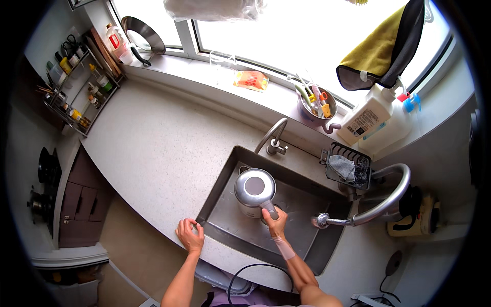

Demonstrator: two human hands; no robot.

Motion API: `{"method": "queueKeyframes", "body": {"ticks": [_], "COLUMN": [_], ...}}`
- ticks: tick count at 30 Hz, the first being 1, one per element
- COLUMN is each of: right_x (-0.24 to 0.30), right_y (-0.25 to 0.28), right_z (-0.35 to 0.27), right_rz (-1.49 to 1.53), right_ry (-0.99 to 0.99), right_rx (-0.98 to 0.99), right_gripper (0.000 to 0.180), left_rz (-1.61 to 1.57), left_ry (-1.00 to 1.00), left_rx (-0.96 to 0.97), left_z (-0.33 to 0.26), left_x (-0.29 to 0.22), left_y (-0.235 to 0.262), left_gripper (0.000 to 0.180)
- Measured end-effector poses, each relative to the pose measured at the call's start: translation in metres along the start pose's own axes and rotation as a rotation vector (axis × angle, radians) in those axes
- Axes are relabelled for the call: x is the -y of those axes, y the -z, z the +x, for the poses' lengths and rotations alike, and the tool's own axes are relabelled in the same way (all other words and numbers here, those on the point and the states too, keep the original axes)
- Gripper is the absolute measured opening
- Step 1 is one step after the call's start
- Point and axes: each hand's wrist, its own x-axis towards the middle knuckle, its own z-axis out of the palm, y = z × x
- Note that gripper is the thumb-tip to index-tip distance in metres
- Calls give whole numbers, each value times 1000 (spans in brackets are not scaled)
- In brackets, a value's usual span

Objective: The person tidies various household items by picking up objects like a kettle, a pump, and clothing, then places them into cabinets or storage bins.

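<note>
My right hand [275, 221] is closed round the grey handle of a round silver pot-like vessel [245, 190] with a grey disc in its top face. The vessel is over the left half of the metal sink [294, 189]; whether it touches the bottom I cannot tell. A thin wire-like loop shows at its far left side. My left hand [190, 236] rests on the counter edge by the sink's near left corner, fingers loosely bent with nothing in them. A curved tap [272, 137] stands behind the sink.
A large bent metal spout [394, 179] reaches over the sink's right end. Beside it, a black wire rack [365, 171] holds a grey cloth. A pan of utensils [327, 115] and bottles [365, 115] line the sill. A spice rack [82, 87] stands far left.
</note>
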Motion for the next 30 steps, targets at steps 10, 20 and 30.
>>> {"method": "queueKeyframes", "body": {"ticks": [10, 20, 30], "right_x": [192, 313, 247], "right_y": [90, 222, 355], "right_z": [-75, -211, -296], "right_rz": [295, 367, 251], "right_ry": [-48, 85, 184], "right_rx": [315, -322, -1133], "right_gripper": [28, 35, 33], "left_rz": [-14, -152, -690], "left_ry": [-30, -68, -27], "left_rx": [11, -15, 131], "left_z": [-2, 13, 25], "left_x": [9, 24, 75], "left_y": [12, -10, 1], "left_gripper": [14, 14, 29]}}
